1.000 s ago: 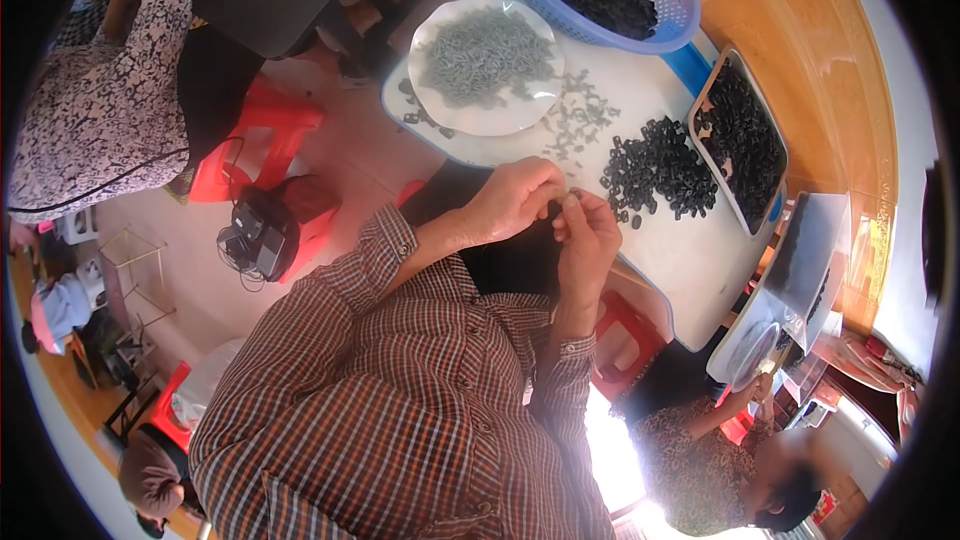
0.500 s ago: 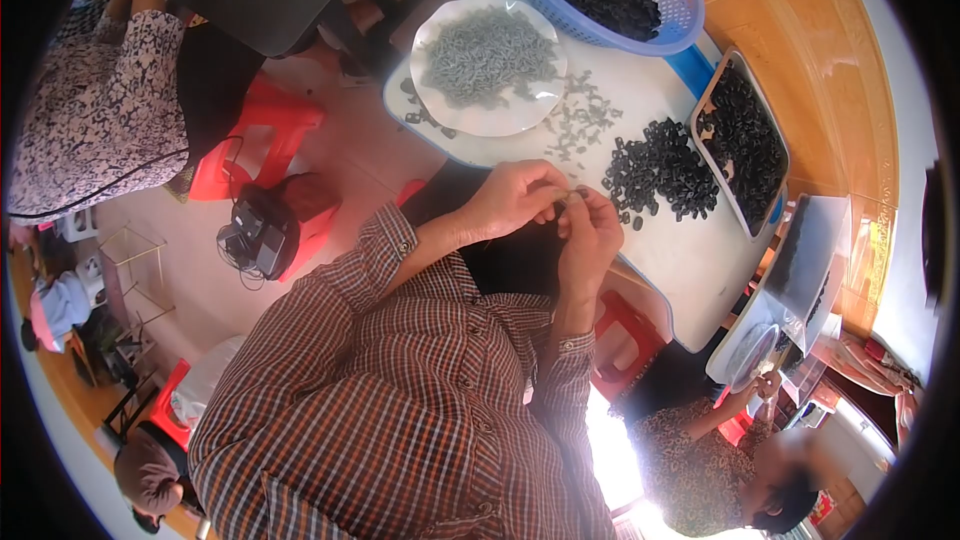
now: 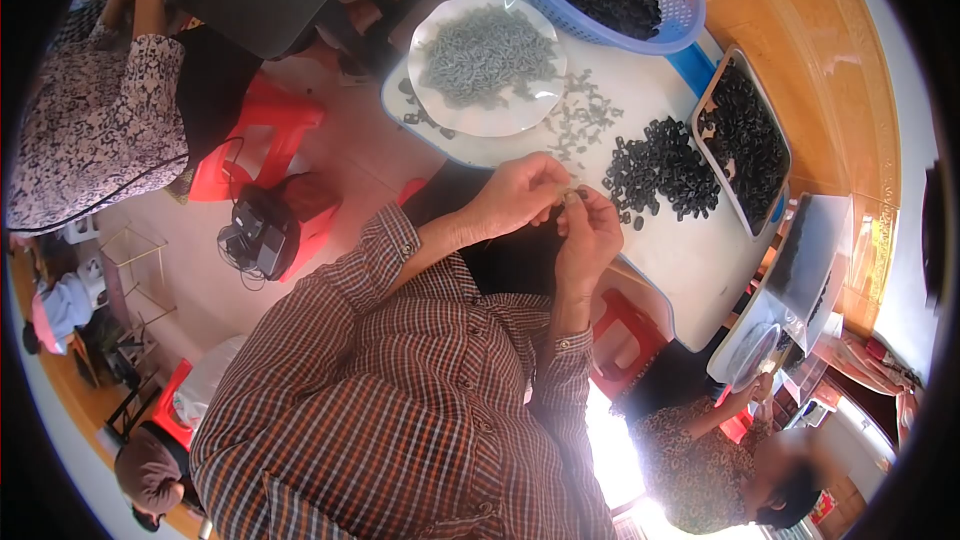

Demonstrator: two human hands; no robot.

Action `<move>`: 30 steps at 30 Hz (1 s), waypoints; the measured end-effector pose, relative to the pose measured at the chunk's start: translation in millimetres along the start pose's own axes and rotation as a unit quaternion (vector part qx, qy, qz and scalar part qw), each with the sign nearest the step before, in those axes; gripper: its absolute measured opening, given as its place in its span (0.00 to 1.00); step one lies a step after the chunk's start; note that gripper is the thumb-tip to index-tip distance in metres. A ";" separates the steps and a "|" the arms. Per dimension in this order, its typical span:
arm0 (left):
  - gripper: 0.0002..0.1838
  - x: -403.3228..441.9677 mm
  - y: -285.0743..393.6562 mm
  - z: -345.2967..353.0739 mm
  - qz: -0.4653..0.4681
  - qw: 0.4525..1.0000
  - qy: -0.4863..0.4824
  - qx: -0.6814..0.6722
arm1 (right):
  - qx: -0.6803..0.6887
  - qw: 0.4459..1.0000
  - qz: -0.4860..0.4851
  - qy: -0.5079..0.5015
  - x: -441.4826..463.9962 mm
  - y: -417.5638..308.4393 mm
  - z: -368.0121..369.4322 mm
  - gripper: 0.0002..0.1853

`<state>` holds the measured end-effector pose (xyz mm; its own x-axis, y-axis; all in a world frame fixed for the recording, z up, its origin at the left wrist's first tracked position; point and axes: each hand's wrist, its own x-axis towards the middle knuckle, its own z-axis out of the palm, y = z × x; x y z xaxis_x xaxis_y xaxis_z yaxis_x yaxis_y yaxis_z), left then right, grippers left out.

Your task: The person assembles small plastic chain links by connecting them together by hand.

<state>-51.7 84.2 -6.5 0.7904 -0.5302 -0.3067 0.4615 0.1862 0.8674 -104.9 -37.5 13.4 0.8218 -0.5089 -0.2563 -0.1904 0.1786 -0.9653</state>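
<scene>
The right hand (image 3: 588, 237) pinches a small, dark piece (image 3: 579, 194); the left hand (image 3: 517, 197) meets it, its grip impossible to tell. At eleven o'clock, a glossy, scalloped white plate (image 3: 450, 120) bears slender grey pieces (image 3: 487, 55); toward two, angular black pieces (image 3: 650, 168) heap.

Dark on the tiny piece (image 3: 583, 195) between the fingers (image 3: 548, 176). Beyond them, grey on the scattered bits (image 3: 581, 112) and the heap (image 3: 485, 55), white on the plate (image 3: 470, 120) and tabletop (image 3: 692, 265), blue on the farther basket (image 3: 684, 6). Right of them, black on the loose links (image 3: 660, 168). Left, red on a stool (image 3: 268, 132). Below them, brown, white and orange checks on the shirt (image 3: 390, 400).
</scene>
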 end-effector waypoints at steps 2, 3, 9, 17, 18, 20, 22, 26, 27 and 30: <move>0.09 0.4 -0.1 0.3 -0.008 1.000 -0.001 -0.023 | -0.012 1.000 -0.012 -0.001 -0.5 -0.3 0.4 0.08; 0.09 0.5 -0.5 0.5 -0.008 1.000 -0.001 -0.023 | -0.015 1.000 -0.010 -0.001 -0.5 -0.5 0.5 0.08; 0.09 -0.9 -2.4 1.0 0.011 1.000 -0.008 -0.005 | -0.015 1.000 0.005 -0.003 1.6 1.3 -3.3 0.08; 0.06 -3.9 -1.2 -1.3 0.056 0.992 0.002 0.113 | -0.011 1.000 0.017 -0.015 0.7 3.4 -5.2 0.08; 0.06 -3.2 -1.2 -1.2 0.055 0.992 0.002 0.113 | -0.025 1.000 0.014 -0.012 0.5 1.5 -3.7 0.08; 0.07 -2.7 -1.3 -0.9 0.049 0.991 0.014 0.124 | -0.039 0.999 0.009 -0.009 0.0 1.4 -1.6 0.07; 0.08 -1.1 -3.4 -0.6 0.050 0.992 0.018 0.118 | -0.035 0.999 0.008 -0.006 0.5 3.3 -0.2 0.07; 0.12 -0.2 6.2 2.2 -0.028 0.997 0.042 0.059 | -0.043 0.999 -0.010 -0.008 -1.5 3.3 5.1 0.07; 0.12 0.4 6.3 1.6 -0.028 0.997 0.042 0.059 | -0.053 0.998 -0.023 -0.005 -1.9 5.3 5.8 0.08; 0.14 2.1 6.3 -1.0 -0.052 0.997 0.055 -0.006 | -0.071 0.997 -0.036 -0.003 -1.9 5.8 6.8 0.08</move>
<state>-46.7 85.1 -2.1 0.7774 -0.4527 -0.4367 0.5474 0.1449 0.8242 -103.9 -29.8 8.6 0.8386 -0.5116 -0.1870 -0.2052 0.0213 -0.9785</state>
